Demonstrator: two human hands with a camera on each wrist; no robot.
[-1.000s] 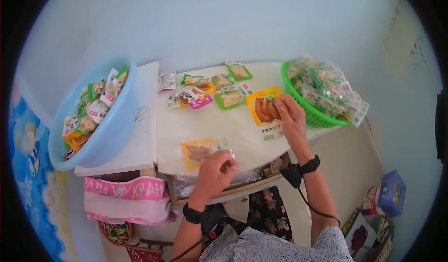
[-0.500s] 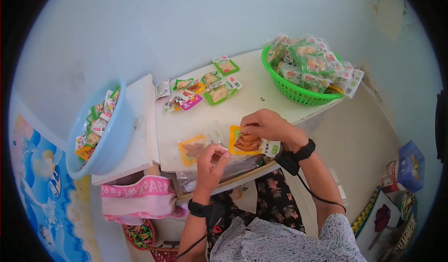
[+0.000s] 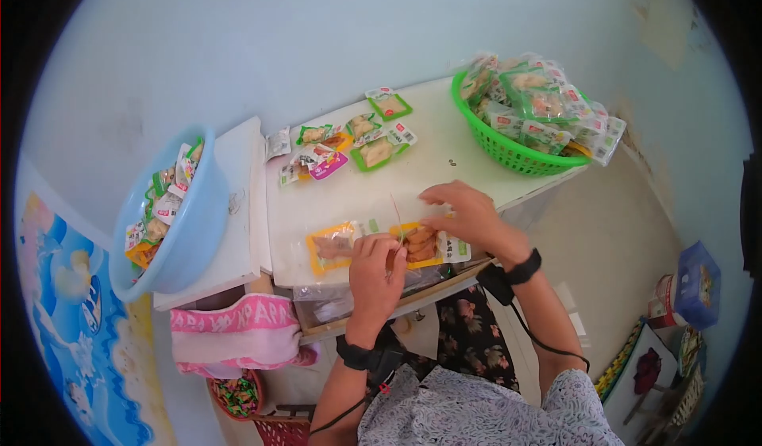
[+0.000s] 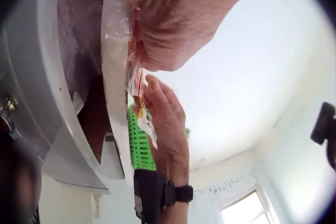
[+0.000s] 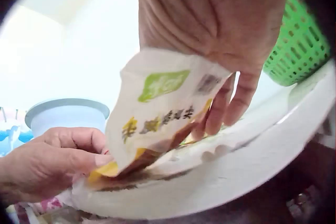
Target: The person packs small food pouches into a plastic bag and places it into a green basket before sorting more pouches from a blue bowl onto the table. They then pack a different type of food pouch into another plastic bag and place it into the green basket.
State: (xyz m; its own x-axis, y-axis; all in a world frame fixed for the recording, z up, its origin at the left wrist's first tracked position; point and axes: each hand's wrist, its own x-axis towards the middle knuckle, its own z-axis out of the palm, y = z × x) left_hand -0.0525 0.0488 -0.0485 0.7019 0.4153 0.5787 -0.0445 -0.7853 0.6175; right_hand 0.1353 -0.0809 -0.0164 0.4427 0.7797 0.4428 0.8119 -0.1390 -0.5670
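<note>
The orange snack packet [image 3: 422, 245] lies at the near edge of the white table [image 3: 413, 178], between both hands. The right hand [image 3: 468, 214] holds it from the far right side, fingers curled over its edge, and the packet's white label end [image 5: 157, 108] hangs under this hand. The left hand [image 3: 376, 270] is just left of it and pinches the thin clear bag [image 3: 397, 208] at the packet's left end. A second orange packet [image 3: 332, 244] lies to the left, partly under the left hand. The green basket [image 3: 508, 154] stands far right, the blue basin [image 3: 190, 228] far left.
</note>
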